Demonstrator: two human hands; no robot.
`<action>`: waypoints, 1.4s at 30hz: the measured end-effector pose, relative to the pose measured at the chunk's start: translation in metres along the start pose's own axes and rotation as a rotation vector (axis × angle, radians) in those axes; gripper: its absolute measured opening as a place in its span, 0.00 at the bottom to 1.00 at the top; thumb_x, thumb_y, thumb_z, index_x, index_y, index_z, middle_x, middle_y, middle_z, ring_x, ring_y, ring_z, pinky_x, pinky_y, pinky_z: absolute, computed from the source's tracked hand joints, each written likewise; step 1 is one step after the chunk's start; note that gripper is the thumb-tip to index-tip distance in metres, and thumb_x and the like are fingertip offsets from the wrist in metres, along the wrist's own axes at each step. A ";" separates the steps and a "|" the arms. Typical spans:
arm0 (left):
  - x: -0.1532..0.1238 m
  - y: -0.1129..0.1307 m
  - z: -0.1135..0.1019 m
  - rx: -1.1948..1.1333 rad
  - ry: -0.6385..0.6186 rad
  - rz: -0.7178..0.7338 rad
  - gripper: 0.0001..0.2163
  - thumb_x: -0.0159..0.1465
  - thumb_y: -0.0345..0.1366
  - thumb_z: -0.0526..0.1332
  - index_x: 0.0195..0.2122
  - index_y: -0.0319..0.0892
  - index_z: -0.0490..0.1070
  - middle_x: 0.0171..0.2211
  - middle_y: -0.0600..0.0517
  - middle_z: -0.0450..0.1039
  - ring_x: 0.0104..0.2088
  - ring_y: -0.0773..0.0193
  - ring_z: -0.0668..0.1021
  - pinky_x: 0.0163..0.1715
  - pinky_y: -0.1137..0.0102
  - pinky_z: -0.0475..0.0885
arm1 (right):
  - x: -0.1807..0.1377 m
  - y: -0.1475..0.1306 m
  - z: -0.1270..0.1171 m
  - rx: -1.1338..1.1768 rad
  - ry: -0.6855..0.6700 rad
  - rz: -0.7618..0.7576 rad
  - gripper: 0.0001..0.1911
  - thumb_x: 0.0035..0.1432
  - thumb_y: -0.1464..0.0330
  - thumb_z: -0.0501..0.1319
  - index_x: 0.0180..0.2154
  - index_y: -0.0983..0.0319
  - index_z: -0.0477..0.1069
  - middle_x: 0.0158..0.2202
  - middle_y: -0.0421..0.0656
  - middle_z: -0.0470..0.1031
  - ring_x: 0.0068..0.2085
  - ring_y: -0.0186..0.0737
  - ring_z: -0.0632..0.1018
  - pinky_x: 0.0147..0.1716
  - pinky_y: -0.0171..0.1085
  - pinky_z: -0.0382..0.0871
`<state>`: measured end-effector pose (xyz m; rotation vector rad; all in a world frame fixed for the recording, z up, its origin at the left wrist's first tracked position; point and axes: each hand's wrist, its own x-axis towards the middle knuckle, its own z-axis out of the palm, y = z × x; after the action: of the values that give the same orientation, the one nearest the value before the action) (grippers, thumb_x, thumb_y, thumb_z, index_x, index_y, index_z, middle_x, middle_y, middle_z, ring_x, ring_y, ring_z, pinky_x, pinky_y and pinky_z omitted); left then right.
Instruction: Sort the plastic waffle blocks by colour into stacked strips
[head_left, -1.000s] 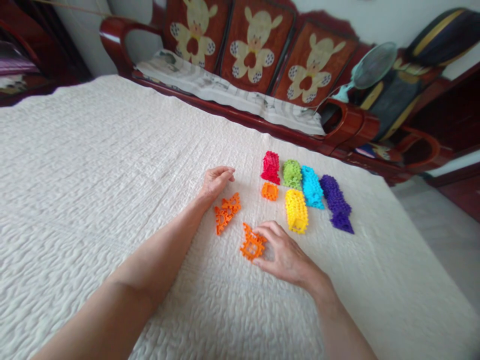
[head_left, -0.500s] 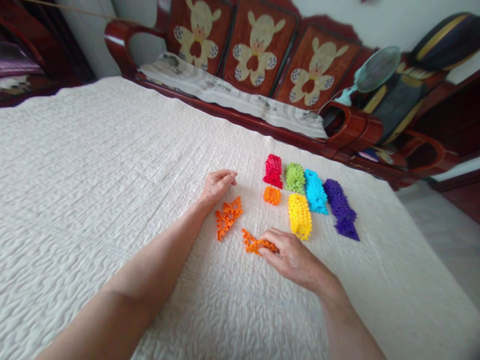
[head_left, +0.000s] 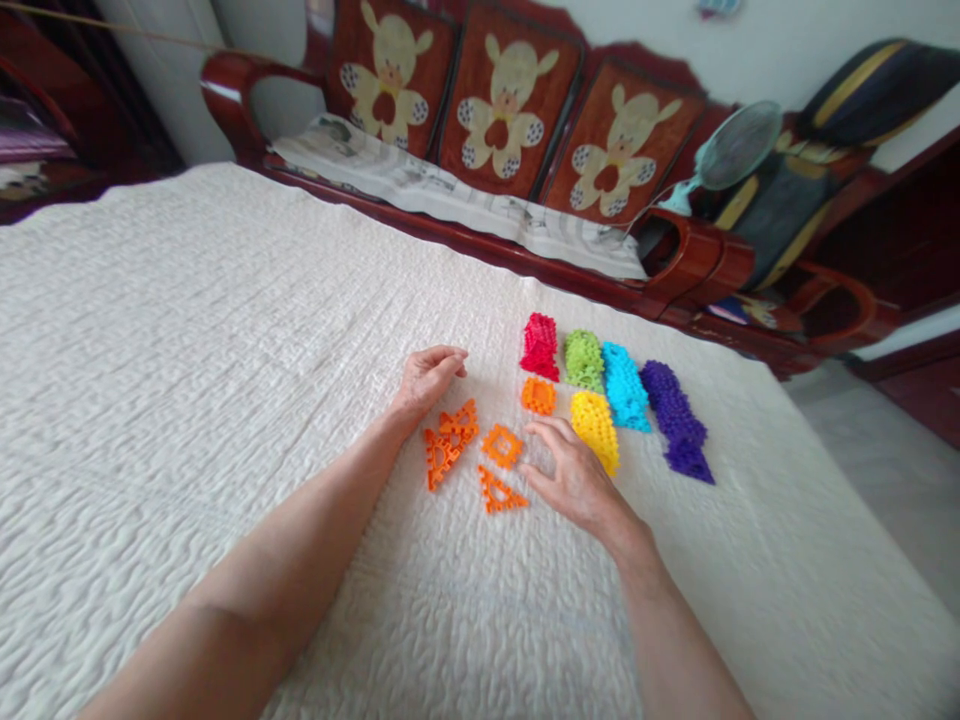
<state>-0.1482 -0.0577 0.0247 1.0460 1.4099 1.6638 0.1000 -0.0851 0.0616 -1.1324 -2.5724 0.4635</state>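
My left hand (head_left: 426,378) rests on the white quilt (head_left: 187,350), fingers loosely curled and holding nothing, just above a flat cluster of orange triangle pieces (head_left: 448,442). My right hand (head_left: 571,472) lies open, fingers spread, beside a loose orange square piece (head_left: 502,445) and an orange triangle piece (head_left: 498,493). A small orange stack (head_left: 538,395) sits beyond the fingertips. Behind it lie rows of stacked pieces: red (head_left: 541,346), green (head_left: 583,359), yellow (head_left: 595,427), cyan (head_left: 624,385) and purple (head_left: 673,419).
A dark red wooden bench (head_left: 697,255) with rabbit-pattern cushions (head_left: 502,105) runs along the quilt's far edge, with newspaper (head_left: 450,195) on its seat. A small teal fan (head_left: 731,150) and a dark bag (head_left: 862,100) sit at the right. Floor shows at the far right.
My right hand held a joined orange piece; it now lies apart as a square and a triangle, and the hand has opened and shifted up-right. The left hand stayed put.
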 end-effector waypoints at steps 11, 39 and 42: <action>0.000 0.001 0.001 0.002 -0.001 -0.014 0.12 0.53 0.45 0.63 0.28 0.41 0.77 0.22 0.53 0.74 0.26 0.65 0.73 0.34 0.70 0.67 | 0.011 -0.023 0.017 0.029 0.005 -0.022 0.20 0.55 0.64 0.63 0.50 0.60 0.68 0.49 0.48 0.72 0.53 0.48 0.72 0.54 0.48 0.67; 0.003 -0.009 0.000 -0.018 -0.012 -0.012 0.12 0.54 0.45 0.63 0.28 0.41 0.77 0.23 0.52 0.75 0.27 0.65 0.74 0.33 0.70 0.67 | 0.066 0.047 -0.026 -0.179 0.057 -0.023 0.23 0.53 0.73 0.59 0.52 0.63 0.66 0.54 0.51 0.70 0.55 0.48 0.71 0.56 0.47 0.64; 0.002 -0.006 0.000 -0.015 -0.011 -0.020 0.12 0.54 0.45 0.63 0.28 0.41 0.77 0.22 0.53 0.74 0.27 0.65 0.74 0.33 0.70 0.66 | 0.066 0.049 -0.024 -0.182 0.063 -0.032 0.25 0.52 0.71 0.60 0.53 0.62 0.66 0.55 0.51 0.69 0.56 0.49 0.70 0.57 0.48 0.63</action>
<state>-0.1487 -0.0549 0.0189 1.0280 1.3942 1.6489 0.0988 -0.0003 0.0723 -1.1417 -2.6154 0.1859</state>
